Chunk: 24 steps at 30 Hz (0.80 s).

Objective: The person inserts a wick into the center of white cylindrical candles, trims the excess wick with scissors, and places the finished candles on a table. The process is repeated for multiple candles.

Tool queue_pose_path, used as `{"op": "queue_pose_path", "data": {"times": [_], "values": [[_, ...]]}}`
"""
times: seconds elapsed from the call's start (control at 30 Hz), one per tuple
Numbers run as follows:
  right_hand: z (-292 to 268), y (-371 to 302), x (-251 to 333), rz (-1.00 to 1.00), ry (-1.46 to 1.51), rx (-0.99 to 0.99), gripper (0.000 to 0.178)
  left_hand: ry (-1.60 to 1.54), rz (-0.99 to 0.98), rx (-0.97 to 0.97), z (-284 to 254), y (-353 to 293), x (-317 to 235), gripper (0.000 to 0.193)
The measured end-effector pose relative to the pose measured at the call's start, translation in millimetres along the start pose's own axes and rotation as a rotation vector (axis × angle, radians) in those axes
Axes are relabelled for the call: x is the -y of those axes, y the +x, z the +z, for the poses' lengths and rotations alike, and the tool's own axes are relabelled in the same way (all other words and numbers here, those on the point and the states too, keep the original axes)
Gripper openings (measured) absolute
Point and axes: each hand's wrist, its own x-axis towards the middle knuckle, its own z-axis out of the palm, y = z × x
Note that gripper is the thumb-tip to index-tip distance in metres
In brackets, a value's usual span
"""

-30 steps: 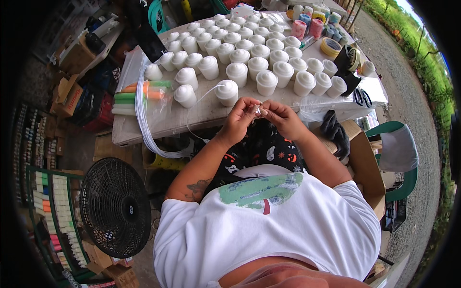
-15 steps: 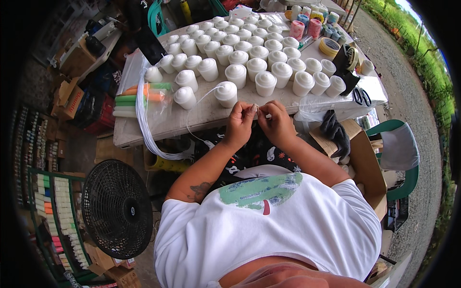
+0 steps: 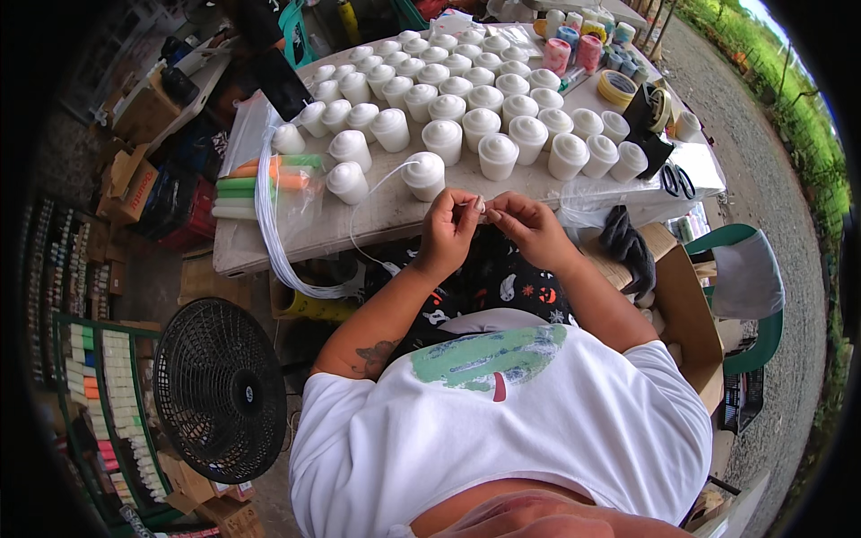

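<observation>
Fingertips of my left hand point(image 3: 450, 231) and my right hand point(image 3: 527, 229) meet in a pinch just off the table's near edge. A small pale bit point(image 3: 481, 205) shows between them, too small to name. Nearest my left hand stands a white cup-shaped candle point(image 3: 423, 177) with a domed top. A thin white wick point(image 3: 381, 180) runs from it, loops down over the table edge and ends near my left forearm. Many similar white candles point(image 3: 496, 157) stand upright in rows across the table point(image 3: 242, 255).
At the left lie a bundle of white wicks point(image 3: 263, 202) and bagged coloured tapers point(image 3: 269, 184). Black scissors point(image 3: 677, 181), a tape dispenser point(image 3: 647, 125) and a tape roll point(image 3: 617, 87) sit at the right. A black fan point(image 3: 218, 390) and an open carton point(image 3: 686, 314) flank me.
My right hand has shifted slightly right and its fingers have loosened out a little. My left hand stays nearly in place, the fingertips still meeting around the small pale bit.
</observation>
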Motion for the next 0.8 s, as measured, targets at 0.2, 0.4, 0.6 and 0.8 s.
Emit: {"op": "queue_pose_path", "data": {"times": [0.2,0.4,0.6,0.8], "values": [[-5.9,0.2,3.3,0.05,0.059,0.067,0.014,-0.076,0.006,0.06,-2.7,-0.6,-9.6,0.008],[-9.0,5.6,-5.6,0.013,-0.053,0.031,0.011,-0.102,0.013,0.057,-3.9,-0.4,-3.6,0.008],[-6.1,9.2,-11.4,-0.056,-0.136,-0.024,0.009,-0.084,-0.006,0.046,-4.7,0.0,-1.7,0.008],[2.1,8.5,-10.1,-0.303,-0.419,-0.156,0.009,-0.044,0.032,0.022,-3.2,-1.0,7.9,0.008]]}}
